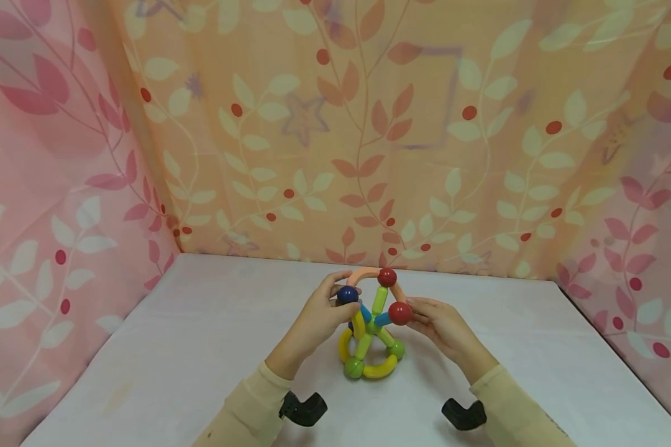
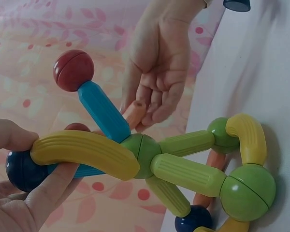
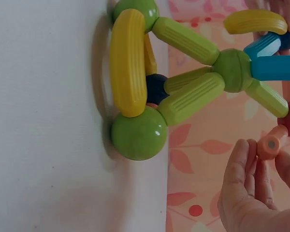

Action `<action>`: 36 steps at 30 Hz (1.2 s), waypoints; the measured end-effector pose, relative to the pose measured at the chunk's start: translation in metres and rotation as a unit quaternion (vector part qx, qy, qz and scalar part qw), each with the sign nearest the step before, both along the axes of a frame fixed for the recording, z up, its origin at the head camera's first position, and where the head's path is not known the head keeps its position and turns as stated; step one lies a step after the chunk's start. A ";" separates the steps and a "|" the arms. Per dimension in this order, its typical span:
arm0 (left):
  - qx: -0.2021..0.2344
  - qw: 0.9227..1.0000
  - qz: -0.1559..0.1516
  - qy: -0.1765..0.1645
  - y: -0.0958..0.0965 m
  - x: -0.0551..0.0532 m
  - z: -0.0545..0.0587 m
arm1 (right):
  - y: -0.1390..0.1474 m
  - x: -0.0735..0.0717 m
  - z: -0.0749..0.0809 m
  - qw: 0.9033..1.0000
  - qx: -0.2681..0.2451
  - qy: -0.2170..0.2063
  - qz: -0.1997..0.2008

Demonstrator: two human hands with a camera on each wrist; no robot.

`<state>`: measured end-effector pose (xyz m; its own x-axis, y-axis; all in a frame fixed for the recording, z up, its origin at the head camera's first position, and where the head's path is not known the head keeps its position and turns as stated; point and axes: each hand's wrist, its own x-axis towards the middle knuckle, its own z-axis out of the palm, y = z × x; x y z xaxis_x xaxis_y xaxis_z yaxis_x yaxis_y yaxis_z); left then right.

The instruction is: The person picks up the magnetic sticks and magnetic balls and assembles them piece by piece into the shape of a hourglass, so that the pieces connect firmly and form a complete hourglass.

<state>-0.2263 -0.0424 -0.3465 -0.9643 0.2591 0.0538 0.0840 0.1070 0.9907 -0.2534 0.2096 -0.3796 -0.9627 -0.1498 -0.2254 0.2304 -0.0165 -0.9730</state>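
A magnetic ball-and-rod toy structure stands on the table around a green centre ball (image 2: 141, 153). My left hand (image 1: 313, 318) holds it at the upper left, thumb and fingers pinching a yellow curved rod (image 2: 84, 151) beside the dark blue ball (image 1: 347, 295). At the right, my right hand (image 1: 447, 326) pinches an orange curved rod (image 3: 269, 146). One rod end shows bare in the right wrist view; the other meets a red ball (image 1: 387, 277). Another red ball (image 1: 399, 313), near the right fingertips, tops a blue rod (image 2: 102, 111).
Green balls (image 1: 354, 368) and yellow curved rods (image 1: 380, 369) form the structure's base on the white tabletop (image 1: 201, 347). Patterned cloth (image 1: 363, 124) hangs behind and at both sides. Black pieces (image 1: 304, 410) sit by both wrists.
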 end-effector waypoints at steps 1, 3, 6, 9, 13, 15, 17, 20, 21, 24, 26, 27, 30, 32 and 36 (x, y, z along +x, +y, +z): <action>0.000 1.000 0.000 0.000 0.000 0.000 0.000 | 0.001 0.001 0.001 1.000 -0.009 -0.006 0.002; 0.001 1.000 0.000 -0.001 0.000 0.000 0.000 | 0.003 0.002 0.004 1.000 -0.025 -0.017 0.006; 0.002 1.000 0.000 -0.001 0.000 0.000 0.000 | 0.004 0.004 0.009 0.998 -0.049 -0.039 0.006; 0.003 1.000 0.001 -0.001 0.000 0.000 0.000 | 0.006 0.006 0.015 0.995 -0.080 -0.055 0.008; 0.002 1.000 0.003 -0.002 0.000 0.000 0.000 | 0.008 0.007 0.021 0.991 -0.118 -0.066 0.015; 0.002 1.000 0.003 -0.001 0.000 0.000 0.000 | 0.009 0.008 0.023 0.989 -0.130 -0.071 0.018; 0.002 1.000 0.002 -0.001 0.000 0.000 0.000 | 0.009 0.008 0.025 0.988 -0.132 -0.072 0.021; 0.003 1.000 -0.001 0.000 0.000 0.000 0.000 | 0.010 0.010 0.030 0.989 -0.127 -0.067 0.025; 0.004 1.000 -0.002 0.000 0.000 0.000 0.000 | 0.010 0.011 0.031 0.990 -0.125 -0.062 0.027; 0.005 1.000 -0.004 0.001 -0.001 -0.001 0.000 | 0.010 0.013 0.036 0.990 -0.125 -0.051 0.033; 0.005 1.000 -0.004 0.001 -0.001 -0.001 0.000 | 0.009 0.015 0.039 0.990 -0.127 -0.047 0.034; 0.005 1.000 -0.004 0.002 -0.001 -0.001 0.000 | 0.008 0.015 0.040 0.990 -0.128 -0.046 0.033; 0.004 1.000 -0.004 0.002 -0.001 -0.001 0.000 | 0.007 0.017 0.043 0.990 -0.132 -0.042 0.030; 0.004 1.000 -0.003 0.002 0.000 -0.001 0.000 | 0.005 0.019 0.044 0.990 -0.134 -0.039 0.026; 0.003 1.000 -0.004 0.002 0.000 -0.001 -0.001 | 0.002 0.021 0.044 0.990 -0.139 -0.032 0.024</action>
